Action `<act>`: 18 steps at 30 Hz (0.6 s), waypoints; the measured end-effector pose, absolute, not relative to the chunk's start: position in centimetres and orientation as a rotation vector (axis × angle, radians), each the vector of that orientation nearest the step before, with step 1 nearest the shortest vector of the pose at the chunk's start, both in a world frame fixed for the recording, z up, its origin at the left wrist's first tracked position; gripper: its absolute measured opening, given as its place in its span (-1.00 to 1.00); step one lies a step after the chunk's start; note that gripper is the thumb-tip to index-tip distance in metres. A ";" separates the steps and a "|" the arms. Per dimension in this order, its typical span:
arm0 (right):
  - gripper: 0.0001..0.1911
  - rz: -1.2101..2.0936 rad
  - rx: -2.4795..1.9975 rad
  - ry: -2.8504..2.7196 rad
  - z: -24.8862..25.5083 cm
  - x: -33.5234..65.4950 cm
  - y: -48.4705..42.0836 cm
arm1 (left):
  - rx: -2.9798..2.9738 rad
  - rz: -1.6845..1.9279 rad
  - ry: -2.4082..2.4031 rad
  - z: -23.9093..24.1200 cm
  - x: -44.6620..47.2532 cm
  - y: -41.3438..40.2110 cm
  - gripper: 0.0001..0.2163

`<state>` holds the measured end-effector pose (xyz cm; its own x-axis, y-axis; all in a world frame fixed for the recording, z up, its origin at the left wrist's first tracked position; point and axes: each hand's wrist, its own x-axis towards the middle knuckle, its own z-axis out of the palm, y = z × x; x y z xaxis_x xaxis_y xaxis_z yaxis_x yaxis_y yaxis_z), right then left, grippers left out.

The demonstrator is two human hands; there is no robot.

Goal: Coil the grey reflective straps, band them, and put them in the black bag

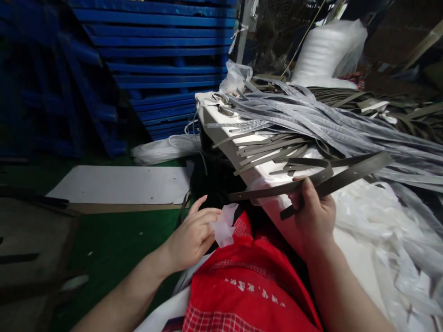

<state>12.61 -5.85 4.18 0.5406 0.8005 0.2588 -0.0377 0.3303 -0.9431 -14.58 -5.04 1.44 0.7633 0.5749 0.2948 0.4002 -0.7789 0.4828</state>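
My left hand (192, 235) is in front of the red apron (256, 281), one finger raised and the others closed on a small crumpled piece of thin translucent plastic (225, 225). Over the table's near edge, my right hand (316, 212) is closed around a flat dark grey-brown strap (358, 174). That strap bends back on itself, and one end points left toward my left hand. Just beyond lie loose straps of the same colour (270, 150). Behind them spreads a heap of long straps in clear plastic sleeves (318, 115).
Crumpled plastic sleeves (398, 240) cover the right side of the white table (221, 129). A foam roll (321, 50) stands at the back. Blue pallets (162, 50) are stacked beyond. A white board (121, 184) and a bundle of white tubing (166, 148) lie left of the table.
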 end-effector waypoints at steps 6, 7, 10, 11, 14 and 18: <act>-0.77 0.713 -1.024 -0.803 6.0 12.6 -6.2 | 2.549 0.465 0.666 1.3 -12.9 -5.1 -0.75; -0.76 0.704 -1.030 -0.796 6.0 12.7 -6.3 | 2.547 0.451 0.666 1.3 -12.9 -5.1 -0.75; -0.74 0.652 -1.030 -0.756 6.2 13.5 -6.3 | 2.536 0.423 0.669 1.4 -13.0 -5.0 -0.74; -0.74 0.643 -1.020 -0.748 6.3 13.8 -6.3 | 2.534 0.416 0.667 1.4 -13.0 -5.0 -0.74; -0.76 0.651 -0.982 -0.750 6.5 14.6 -6.2 | 2.527 0.405 0.678 1.5 -13.1 -5.0 -0.72; -0.77 0.652 -0.968 -0.761 6.6 15.0 -6.3 | 2.524 0.403 0.684 1.6 -13.2 -5.1 -0.70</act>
<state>15.01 -6.34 6.64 0.5743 0.7729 0.2698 -0.1484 0.4224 -0.8942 -13.16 -5.09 1.58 0.8307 0.5360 0.1504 0.3912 -0.7542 0.5273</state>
